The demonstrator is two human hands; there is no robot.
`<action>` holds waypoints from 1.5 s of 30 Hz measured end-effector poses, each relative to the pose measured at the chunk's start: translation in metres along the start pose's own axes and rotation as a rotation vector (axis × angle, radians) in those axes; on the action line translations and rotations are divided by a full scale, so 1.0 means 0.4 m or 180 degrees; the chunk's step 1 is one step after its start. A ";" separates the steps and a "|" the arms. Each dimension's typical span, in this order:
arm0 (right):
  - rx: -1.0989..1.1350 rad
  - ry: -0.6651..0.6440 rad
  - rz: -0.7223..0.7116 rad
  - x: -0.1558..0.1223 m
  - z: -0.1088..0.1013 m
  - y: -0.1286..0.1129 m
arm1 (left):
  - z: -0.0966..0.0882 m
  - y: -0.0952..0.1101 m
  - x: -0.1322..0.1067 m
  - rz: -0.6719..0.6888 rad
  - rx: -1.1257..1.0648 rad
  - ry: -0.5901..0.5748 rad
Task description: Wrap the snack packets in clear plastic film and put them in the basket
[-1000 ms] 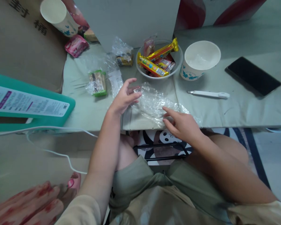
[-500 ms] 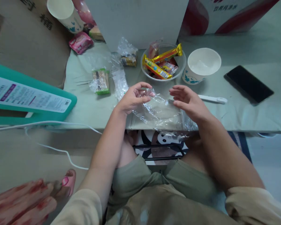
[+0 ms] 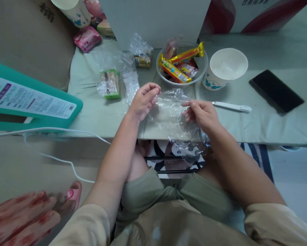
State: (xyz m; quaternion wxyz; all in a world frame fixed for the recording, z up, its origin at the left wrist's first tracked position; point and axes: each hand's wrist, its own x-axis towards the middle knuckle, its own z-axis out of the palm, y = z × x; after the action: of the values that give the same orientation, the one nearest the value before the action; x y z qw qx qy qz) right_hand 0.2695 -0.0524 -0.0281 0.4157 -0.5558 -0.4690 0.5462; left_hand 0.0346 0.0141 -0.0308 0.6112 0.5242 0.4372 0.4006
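From where I stand, the clear plastic film (image 3: 168,111) is the thing to worry about: it spreads across the middle of the frame between the person's hands, its lower end drooping past the front edge of the table (image 3: 278,131). The left hand (image 3: 146,101) has thumb and fingertips drawn close together at the film's upper left; the right hand (image 3: 201,113) has thumb and forefinger narrowed at its right side, and both seem to pinch the film, though its transparency hides the exact grip. It could slither down toward the lap, I'd judge, because that loose end hangs unsupported and the pinch looks light. Pulling the hands apart could tear so thin a sheet. The white cutter (image 3: 232,106), right of centre and just beside the right hand, could be knocked or snag the plastic if that hand swings outward. Compared with half a second ago, the right hand's fingers, then parted and loosely curved, are now closed in, the left fingertips are nearer each other, and the film's drooping end reaches lower.
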 end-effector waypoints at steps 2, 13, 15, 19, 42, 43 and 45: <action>0.0081 0.0120 -0.0065 0.000 -0.010 0.001 | 0.002 0.000 0.003 -0.0208 -0.0132 -0.0059; 0.0045 0.0288 0.0020 -0.003 -0.022 0.010 | 0.025 0.024 -0.006 -0.0216 0.0089 -0.0633; 0.0020 0.0261 0.0032 -0.005 -0.024 0.008 | 0.028 0.023 -0.003 -0.0276 0.0113 -0.0629; 0.0035 0.0245 -0.0053 -0.005 -0.024 0.011 | 0.031 0.018 0.002 -0.0362 0.0056 -0.0439; -0.0057 -0.0417 -0.0664 0.000 -0.053 -0.005 | 0.069 0.024 -0.020 -0.0306 0.0262 -0.0827; 0.0031 -0.0308 -0.0695 0.001 -0.053 0.000 | 0.067 0.023 -0.020 -0.0320 0.0293 -0.0820; 0.0240 -0.0189 -0.0692 0.005 -0.054 0.011 | 0.066 0.021 -0.019 -0.0314 0.0355 -0.0803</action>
State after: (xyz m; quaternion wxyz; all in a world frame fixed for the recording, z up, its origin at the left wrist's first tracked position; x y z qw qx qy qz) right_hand 0.2912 -0.0502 -0.0317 0.4790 -0.4692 -0.5178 0.5314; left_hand 0.0574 0.0003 -0.0199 0.6502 0.5813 0.4037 0.2762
